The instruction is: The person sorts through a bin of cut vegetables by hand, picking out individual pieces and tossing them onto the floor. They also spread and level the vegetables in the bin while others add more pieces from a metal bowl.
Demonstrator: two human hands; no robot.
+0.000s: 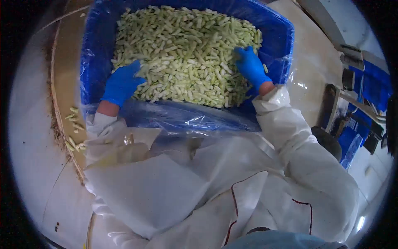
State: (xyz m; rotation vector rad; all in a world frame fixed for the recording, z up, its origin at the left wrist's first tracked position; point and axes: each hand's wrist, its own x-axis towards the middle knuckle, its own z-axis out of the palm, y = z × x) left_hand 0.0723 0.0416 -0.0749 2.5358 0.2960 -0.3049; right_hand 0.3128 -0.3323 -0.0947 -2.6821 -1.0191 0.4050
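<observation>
A heap of pale green cut vegetable strips (pixel 186 54) fills a blue bin (pixel 276 35) lined with clear plastic film (pixel 182 116). My left hand (pixel 122 83), in a blue glove, is at the heap's left edge, fingers apart and holding nothing visible. At the right side, my right hand (pixel 251 66), gloved in blue too, rests against the strips with its fingers stretched out. Some of its fingertips are hard to make out among the pieces. The film hangs over the bin's near rim, close to my white apron (pixel 149 191).
Several loose strips (pixel 74 124) lie on the floor left of the bin, beside a dirty seam (pixel 54 83). At the right stands a rack or cart (pixel 352 108) with blue parts and dark wheels. Wet, shiny floor (pixel 309 83) shows between it and the bin.
</observation>
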